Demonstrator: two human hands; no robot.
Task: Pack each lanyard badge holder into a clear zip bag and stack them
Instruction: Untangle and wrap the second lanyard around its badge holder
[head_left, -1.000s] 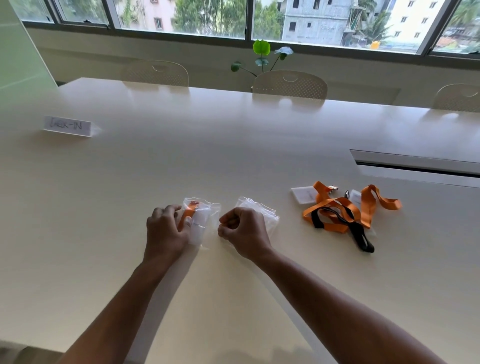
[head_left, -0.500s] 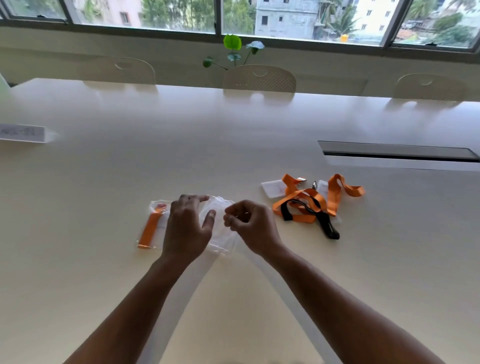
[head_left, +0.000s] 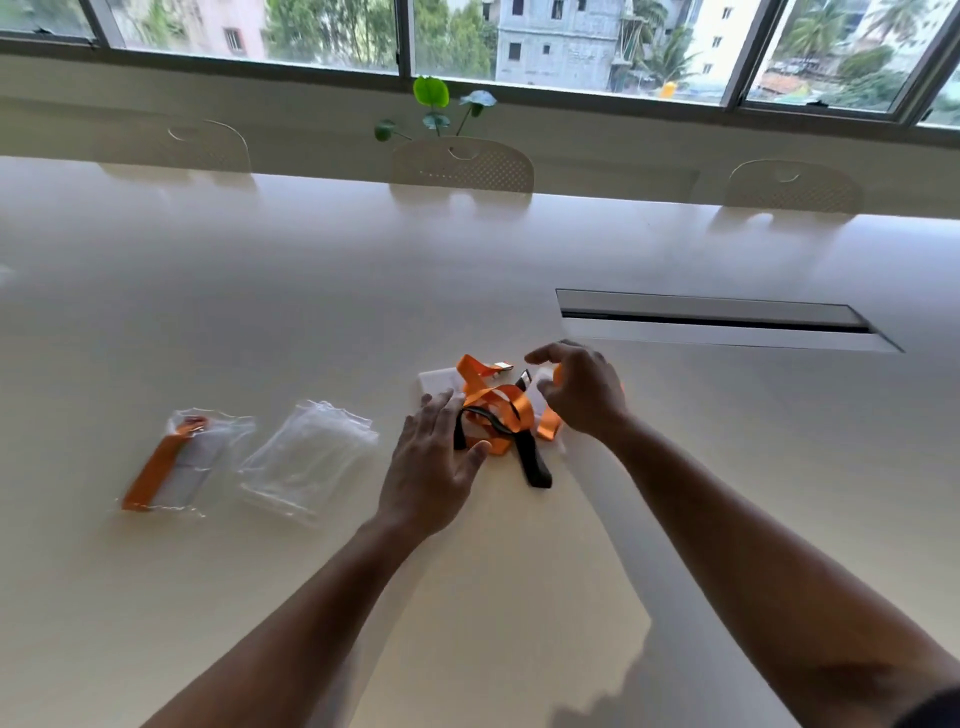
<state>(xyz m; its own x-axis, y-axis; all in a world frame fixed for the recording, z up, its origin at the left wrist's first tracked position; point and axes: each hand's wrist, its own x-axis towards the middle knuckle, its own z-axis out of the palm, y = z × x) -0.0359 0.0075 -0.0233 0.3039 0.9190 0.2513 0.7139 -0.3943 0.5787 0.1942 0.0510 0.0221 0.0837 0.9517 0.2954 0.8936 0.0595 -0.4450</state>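
Both hands, left hand (head_left: 434, 457) and right hand (head_left: 582, 389), are open over the tangled lanyards (head_left: 498, 410), so pulling one could drag the others along.

right hand (head_left: 584, 395) covering part of lanyard pile (head_left: 498, 415), bagged badge (head_left: 179, 462) blurred

Counter (head_left: 311, 312): smooth, cream, semi-gloss, reflecting the window light. Beneath my left grip (head_left: 434, 460) and right grip (head_left: 582, 389): lanyards (head_left: 493, 405) of woven orange and black cloth, matt, with a small shiny metal clip (head_left: 503, 366). Left of my left grip: empty zip bags (head_left: 306, 457) of clear, glossy, crinkled plastic. Further left: packed bag (head_left: 182, 460) of the same film over orange cloth.
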